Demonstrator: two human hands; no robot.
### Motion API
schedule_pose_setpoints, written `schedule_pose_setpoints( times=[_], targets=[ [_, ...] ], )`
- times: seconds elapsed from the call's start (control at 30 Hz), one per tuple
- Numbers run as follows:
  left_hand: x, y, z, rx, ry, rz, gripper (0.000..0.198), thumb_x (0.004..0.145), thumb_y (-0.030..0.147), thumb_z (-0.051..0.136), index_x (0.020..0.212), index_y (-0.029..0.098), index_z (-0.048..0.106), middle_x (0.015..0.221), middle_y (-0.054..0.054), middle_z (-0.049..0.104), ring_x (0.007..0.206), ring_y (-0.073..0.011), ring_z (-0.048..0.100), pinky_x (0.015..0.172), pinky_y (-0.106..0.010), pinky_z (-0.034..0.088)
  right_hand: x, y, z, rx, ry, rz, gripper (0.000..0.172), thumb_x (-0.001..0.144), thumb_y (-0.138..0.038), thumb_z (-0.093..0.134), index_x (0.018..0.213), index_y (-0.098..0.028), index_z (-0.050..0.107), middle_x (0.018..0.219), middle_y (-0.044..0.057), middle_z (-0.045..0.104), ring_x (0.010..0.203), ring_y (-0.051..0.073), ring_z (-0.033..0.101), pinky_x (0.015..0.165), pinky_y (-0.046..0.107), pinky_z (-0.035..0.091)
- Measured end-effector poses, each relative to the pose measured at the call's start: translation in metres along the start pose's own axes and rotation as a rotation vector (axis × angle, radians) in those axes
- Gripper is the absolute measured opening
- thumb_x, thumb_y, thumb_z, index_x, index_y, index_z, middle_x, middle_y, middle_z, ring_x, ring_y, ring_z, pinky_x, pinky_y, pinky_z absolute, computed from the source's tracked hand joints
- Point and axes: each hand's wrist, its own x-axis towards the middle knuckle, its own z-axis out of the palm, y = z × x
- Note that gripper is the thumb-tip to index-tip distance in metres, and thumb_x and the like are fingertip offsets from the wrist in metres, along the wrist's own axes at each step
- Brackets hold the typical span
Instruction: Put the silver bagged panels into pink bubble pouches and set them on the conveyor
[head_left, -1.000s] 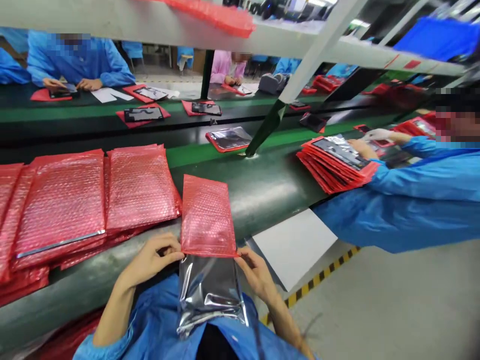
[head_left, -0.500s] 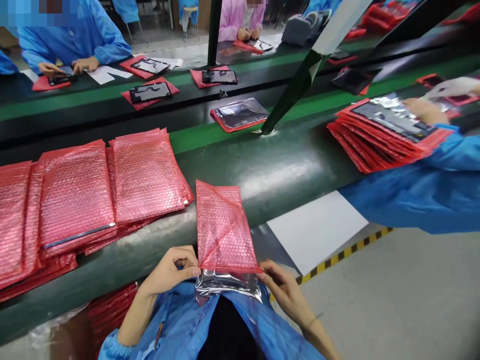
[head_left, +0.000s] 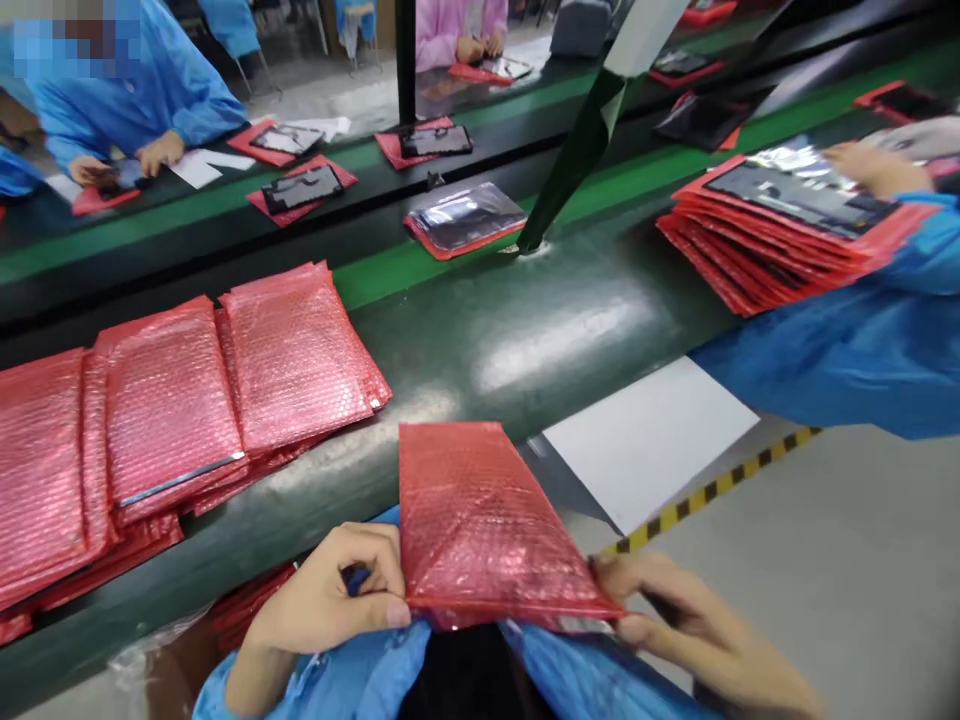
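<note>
Between my two hands I hold a red bubble-wrap bag [head_left: 480,520] over my lap, its near edge pulled toward me. My left hand [head_left: 337,590] pinches the near left corner between thumb and finger. On the other side, my right hand [head_left: 682,620] grips the near right corner, thumb below and fingers above. A sliver of something silvery shows at the near edge by my right hand; the rest of it is hidden. Left of the bag, stacks of red bubble-wrap bags [head_left: 172,410] lie on the green bench.
A co-worker's hand [head_left: 885,165] rests by a pile of red bags [head_left: 795,225] topped with a dark panel at right. A white sheet [head_left: 652,440] lies beyond my right hand. A slanted post [head_left: 574,160] rises from the green bench [head_left: 450,340]. Other people work opposite.
The bag has come nearer and been lifted, and its near edge is spread wider. My right hand has moved right. The silver pouch seen under the bag's edge is now almost wholly covered.
</note>
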Motion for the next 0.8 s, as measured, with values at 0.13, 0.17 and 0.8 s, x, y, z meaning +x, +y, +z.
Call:
schedule_pose_setpoints(
  times=[0.13, 0.17, 0.8],
  targets=[
    [0.045, 0.063, -0.034, -0.071, 0.042, -0.046, 0.048, 0.09, 0.058, 0.083, 0.077, 0.017, 0.062, 0.07, 0.003, 0.05, 0.057, -0.0072, 0.038, 0.052, -0.021, 0.028, 0.082, -0.051, -0.05, 0.147, 0.031, -0.105, 0.04, 0.103, -0.057, 0.065, 0.081, -0.024, 0.068, 0.06, 0.002, 0.06, 0.055, 0.018, 0.055, 0.051, 0.031, 0.039],
    [0.06, 0.083, -0.051, -0.07, 0.093, -0.03, 0.049, 0.089, 0.059, 0.084, 0.077, 0.017, 0.061, 0.067, 0.005, 0.046, 0.054, -0.0062, 0.034, 0.048, -0.02, 0.025, 0.118, -0.07, -0.061, 0.159, 0.024, -0.16, 0.039, 0.103, -0.056, 0.067, 0.079, -0.024, 0.066, 0.054, -0.001, 0.054, 0.049, 0.015, 0.048, 0.048, 0.03, 0.034],
    [-0.048, -0.003, -0.143, 0.92, 1.122, -0.018, 0.058, 0.094, 0.078, 0.06, 0.078, 0.022, 0.065, 0.075, -0.004, 0.067, 0.072, -0.0221, 0.065, 0.066, -0.031, 0.053, 0.336, -0.022, 0.074, -0.287, -0.011, -0.676, 0.032, 0.113, -0.046, 0.048, 0.103, -0.024, 0.069, 0.1, 0.005, 0.072, 0.092, 0.023, 0.066, 0.087, 0.036, 0.052]
  ],
)
